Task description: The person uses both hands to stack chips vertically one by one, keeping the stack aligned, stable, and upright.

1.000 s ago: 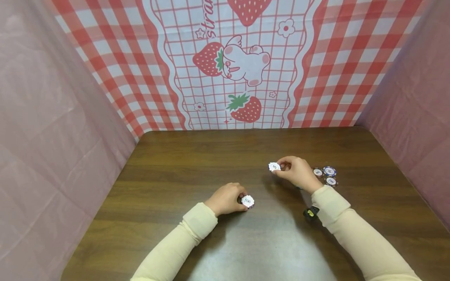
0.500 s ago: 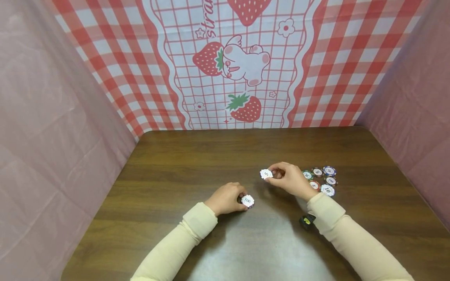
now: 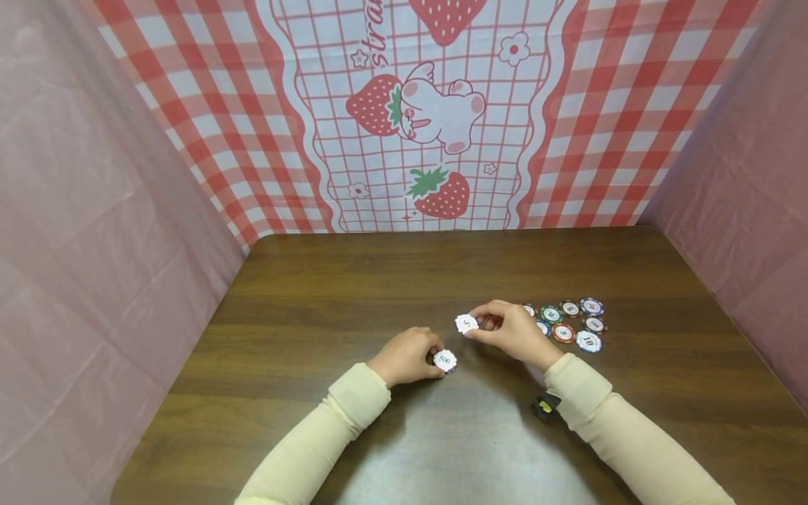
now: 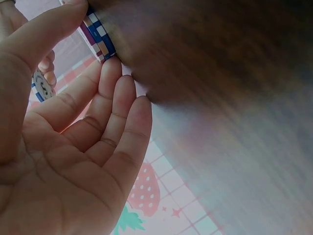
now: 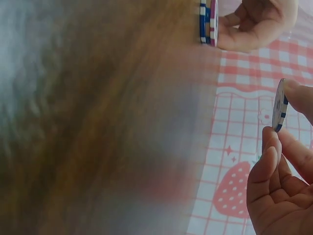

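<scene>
Low over the middle of the wooden table, the left hand (image 3: 407,356) grips a short stack of poker chips (image 4: 99,35) at its edges between thumb and fingers. A white poker chip marked 500 (image 3: 445,360) tops that stack; a blue-and-white rim shows at the bottom in both wrist views. Slightly farther back and to the right, the right hand (image 3: 510,330) pinches a single poker chip marked 5 (image 3: 466,323) by its rim. This chip has a white face and blue rim marks (image 5: 280,105), and it is held apart from the stack.
Several poker chips lie flat behind the right hand, among them a red chip (image 3: 564,333), a green chip (image 3: 552,313) and a chip marked 10 (image 3: 589,341). A checkered strawberry cloth (image 3: 442,140) hangs along the table's (image 3: 315,280) far edge. Pink curtains (image 3: 95,245) flank it.
The right hand has carried its chip left and nearer, toward the left hand's stack, uncovering more of the chips lying at the right. The left hand has stayed in place.
</scene>
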The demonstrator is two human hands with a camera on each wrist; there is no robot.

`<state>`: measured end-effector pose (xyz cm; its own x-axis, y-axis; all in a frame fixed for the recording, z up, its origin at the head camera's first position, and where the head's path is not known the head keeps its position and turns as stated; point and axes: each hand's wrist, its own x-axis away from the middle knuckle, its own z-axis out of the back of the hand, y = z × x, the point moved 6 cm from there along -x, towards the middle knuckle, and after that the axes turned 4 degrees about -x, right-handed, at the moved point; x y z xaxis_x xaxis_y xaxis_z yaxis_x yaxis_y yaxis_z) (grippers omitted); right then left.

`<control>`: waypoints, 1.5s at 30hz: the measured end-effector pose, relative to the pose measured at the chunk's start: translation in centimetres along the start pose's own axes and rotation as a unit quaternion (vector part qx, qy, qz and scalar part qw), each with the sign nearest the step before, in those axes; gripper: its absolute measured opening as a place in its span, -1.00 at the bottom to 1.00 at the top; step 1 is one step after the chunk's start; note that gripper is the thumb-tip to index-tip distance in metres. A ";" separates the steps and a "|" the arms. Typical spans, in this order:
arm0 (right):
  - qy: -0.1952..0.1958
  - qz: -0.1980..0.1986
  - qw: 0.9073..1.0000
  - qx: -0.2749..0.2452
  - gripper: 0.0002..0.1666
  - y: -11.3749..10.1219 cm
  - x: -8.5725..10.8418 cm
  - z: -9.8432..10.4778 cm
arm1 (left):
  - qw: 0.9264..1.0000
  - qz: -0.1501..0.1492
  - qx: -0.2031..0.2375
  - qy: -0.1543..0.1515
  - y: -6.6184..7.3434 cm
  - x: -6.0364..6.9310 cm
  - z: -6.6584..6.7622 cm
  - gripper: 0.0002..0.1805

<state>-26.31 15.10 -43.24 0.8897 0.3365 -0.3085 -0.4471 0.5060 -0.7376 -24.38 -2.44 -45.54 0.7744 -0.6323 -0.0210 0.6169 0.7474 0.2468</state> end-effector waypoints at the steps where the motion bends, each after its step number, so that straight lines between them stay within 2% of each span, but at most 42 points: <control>1: -0.005 0.000 1.000 -0.003 -0.67 0.0 0.0 -0.2 | 1.000 0.000 0.000 0.000 0.0 0.0 0.0 -0.66; 7: -0.041 -0.002 0.999 -0.009 -0.68 -0.1 0.3 -1.3 | 1.000 0.000 -0.006 0.000 0.0 -0.1 -0.1 -0.64; 18: -0.112 0.030 0.993 -0.015 -0.71 -1.0 0.6 -3.0 | 1.000 -0.011 -0.015 0.003 0.1 -0.1 0.1 -0.67; 24: -0.131 0.048 0.990 0.006 -0.73 -1.2 0.5 -3.8 | 1.000 -0.011 -0.011 0.002 0.2 -0.1 0.1 -0.68; 45: -0.163 0.051 0.983 0.064 -0.73 -2.2 0.1 -5.4 | 1.000 -0.013 -0.015 0.003 0.1 -0.1 0.1 -0.66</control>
<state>-24.73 9.75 -44.87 0.7719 0.6172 -0.1520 -0.5587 0.5447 -0.6254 -24.35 -2.31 -45.44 0.7590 -0.6502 -0.0337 0.6405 0.7365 0.2173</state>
